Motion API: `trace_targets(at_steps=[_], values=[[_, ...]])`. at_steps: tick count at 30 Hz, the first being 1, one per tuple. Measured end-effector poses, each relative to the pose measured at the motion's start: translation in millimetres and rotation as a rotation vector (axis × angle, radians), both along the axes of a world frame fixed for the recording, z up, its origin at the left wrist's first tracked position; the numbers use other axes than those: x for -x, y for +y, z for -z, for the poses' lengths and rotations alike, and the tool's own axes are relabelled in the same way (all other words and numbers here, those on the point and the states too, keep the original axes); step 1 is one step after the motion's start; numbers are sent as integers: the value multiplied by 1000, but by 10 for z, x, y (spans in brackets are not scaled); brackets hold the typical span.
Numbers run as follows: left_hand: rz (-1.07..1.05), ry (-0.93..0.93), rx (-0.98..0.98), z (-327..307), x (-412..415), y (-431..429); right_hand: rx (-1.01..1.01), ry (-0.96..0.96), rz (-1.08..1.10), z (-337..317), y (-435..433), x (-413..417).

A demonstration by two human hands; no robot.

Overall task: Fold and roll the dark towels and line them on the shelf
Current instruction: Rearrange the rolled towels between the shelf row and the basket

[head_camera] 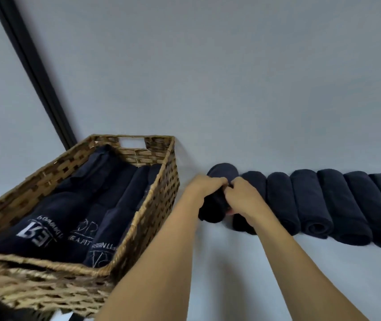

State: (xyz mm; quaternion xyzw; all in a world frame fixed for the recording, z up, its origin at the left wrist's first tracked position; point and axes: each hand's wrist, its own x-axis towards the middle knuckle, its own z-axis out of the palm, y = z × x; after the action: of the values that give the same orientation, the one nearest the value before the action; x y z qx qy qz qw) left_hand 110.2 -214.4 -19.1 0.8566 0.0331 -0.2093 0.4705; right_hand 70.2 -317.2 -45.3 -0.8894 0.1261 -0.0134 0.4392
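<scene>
A basket (159, 181) stands at the left on the shelf (226, 274), with folded towels (73, 218) inside it. To its right, a row of rolled towels (312, 205) lies side by side against the far wall (208, 77), running rightward. Both hands (226, 193) rest on the leftmost roll (215, 205), between basket and row.

A plain pale grey-blue wall (208, 77) fills the far view, with a dark vertical strip (32, 72) at left.
</scene>
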Motion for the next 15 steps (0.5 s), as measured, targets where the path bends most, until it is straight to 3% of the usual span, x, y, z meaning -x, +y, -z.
trace_targets(at_steps=[5, 8, 11, 15], values=[[77, -299, -88, -910, 93, 312, -289, -229, -53, -706, 228, 70], [11, -341, 0, -1335, 111, 792, -443, -305, -115, -1127, 543, 97], [-83, -289, 165, -1438, 96, 1399, -510, -249, -244, -1348, 960, -28], [-221, -316, 168, -1170, -85, 2021, -512, -68, -354, -1379, 1584, -343]])
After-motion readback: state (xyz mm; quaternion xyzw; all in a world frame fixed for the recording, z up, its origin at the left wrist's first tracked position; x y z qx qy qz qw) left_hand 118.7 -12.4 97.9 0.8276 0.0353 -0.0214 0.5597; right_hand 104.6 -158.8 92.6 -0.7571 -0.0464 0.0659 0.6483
